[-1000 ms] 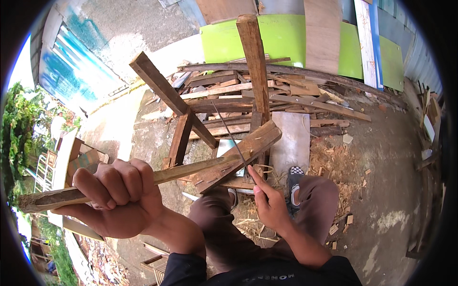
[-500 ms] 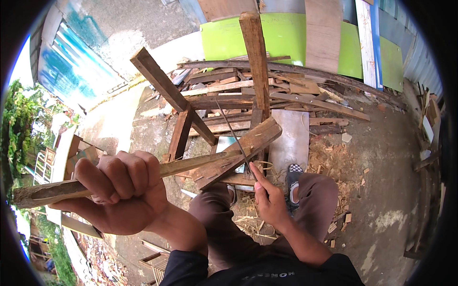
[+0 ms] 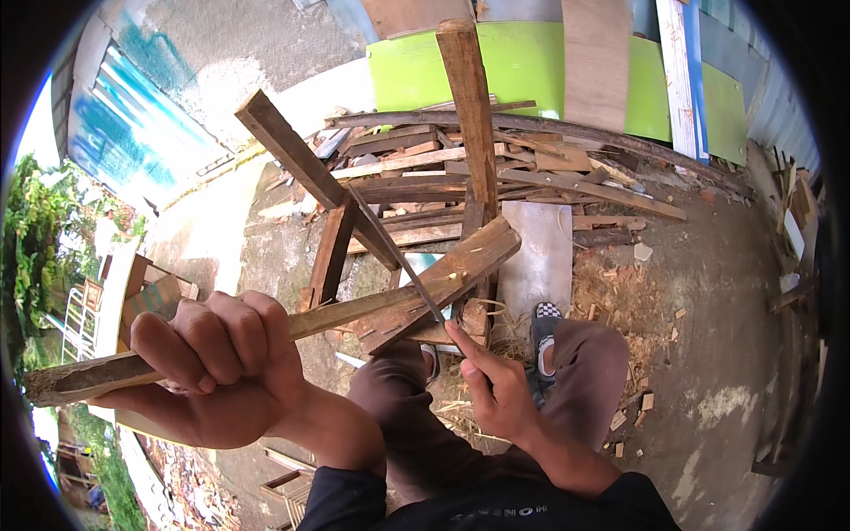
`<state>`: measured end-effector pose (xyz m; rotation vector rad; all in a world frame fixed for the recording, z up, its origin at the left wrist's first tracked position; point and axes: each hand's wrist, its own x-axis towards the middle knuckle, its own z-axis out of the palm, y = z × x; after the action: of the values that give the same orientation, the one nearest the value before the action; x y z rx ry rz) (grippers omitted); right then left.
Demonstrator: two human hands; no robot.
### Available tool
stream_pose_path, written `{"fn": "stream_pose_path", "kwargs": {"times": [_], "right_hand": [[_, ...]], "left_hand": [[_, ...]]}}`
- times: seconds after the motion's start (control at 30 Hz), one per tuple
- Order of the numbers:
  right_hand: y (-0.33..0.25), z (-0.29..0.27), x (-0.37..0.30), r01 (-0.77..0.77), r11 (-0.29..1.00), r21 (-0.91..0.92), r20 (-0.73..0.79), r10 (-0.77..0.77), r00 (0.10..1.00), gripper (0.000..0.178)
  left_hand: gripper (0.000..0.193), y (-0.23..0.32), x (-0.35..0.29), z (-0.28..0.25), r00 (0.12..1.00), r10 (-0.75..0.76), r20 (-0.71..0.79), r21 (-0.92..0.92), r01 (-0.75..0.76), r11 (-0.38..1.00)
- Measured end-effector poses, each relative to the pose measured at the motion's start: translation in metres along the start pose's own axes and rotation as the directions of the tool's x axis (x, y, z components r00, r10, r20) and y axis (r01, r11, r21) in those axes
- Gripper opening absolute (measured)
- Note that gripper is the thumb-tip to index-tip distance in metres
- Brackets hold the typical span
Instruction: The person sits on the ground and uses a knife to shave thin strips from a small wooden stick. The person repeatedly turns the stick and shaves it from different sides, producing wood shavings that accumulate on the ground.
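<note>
My left hand (image 3: 212, 363) is closed round a rough wooden stick (image 3: 336, 317), which slants up to the right. The stick's far end rests on a thick, worn plank (image 3: 482, 248). My right hand (image 3: 491, 380) grips a long, narrow dark blade (image 3: 398, 252), like a machete seen nearly edge-on; its handle is mostly hidden in my fist. The blade crosses the stick near its far end, and from here I cannot tell whether they touch. The plank lies against a wooden frame with two tall posts, a left post (image 3: 297, 155) and a right post (image 3: 469, 106).
Behind the frame lies a heap of scrap timber (image 3: 416, 164). Green panels (image 3: 522, 66) lean at the back. A grey sheet (image 3: 537, 252) lies by my shoe (image 3: 546, 327), with wood shavings (image 3: 611, 305) on the ground. Bulky furniture (image 3: 124, 283) stands at the left.
The blade has swung so its tip points further left, and my right hand has dropped slightly. My left hand and the stick have shifted down a little.
</note>
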<state>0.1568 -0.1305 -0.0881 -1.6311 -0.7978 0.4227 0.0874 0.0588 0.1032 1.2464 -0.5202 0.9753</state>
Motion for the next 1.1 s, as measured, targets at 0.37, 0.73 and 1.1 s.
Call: {"fn": "stream_pose_path", "kwargs": {"times": [0.37, 0.73, 1.1], "right_hand": [[0.007, 0.002, -0.001, -0.207, 0.978, 0.007, -0.003, 0.207, 0.978, 0.047], [-0.001, -0.003, 0.002, -0.291, 0.956, -0.041, 0.028, 0.292, 0.956, 0.047], [-0.009, -0.001, -0.004, 0.066, 0.998, 0.002, -0.024, -0.066, 0.998, 0.048]], "left_hand": [[0.063, -0.002, -0.003, -0.002, 0.998, 0.001, -0.063, -0.028, -0.003, 1.000], [0.061, 0.002, -0.005, -0.007, 0.999, -0.017, -0.044, -0.024, 0.016, 1.000], [0.061, 0.002, -0.005, -0.003, 1.000, 0.002, -0.029, 0.006, -0.002, 1.000]]}}
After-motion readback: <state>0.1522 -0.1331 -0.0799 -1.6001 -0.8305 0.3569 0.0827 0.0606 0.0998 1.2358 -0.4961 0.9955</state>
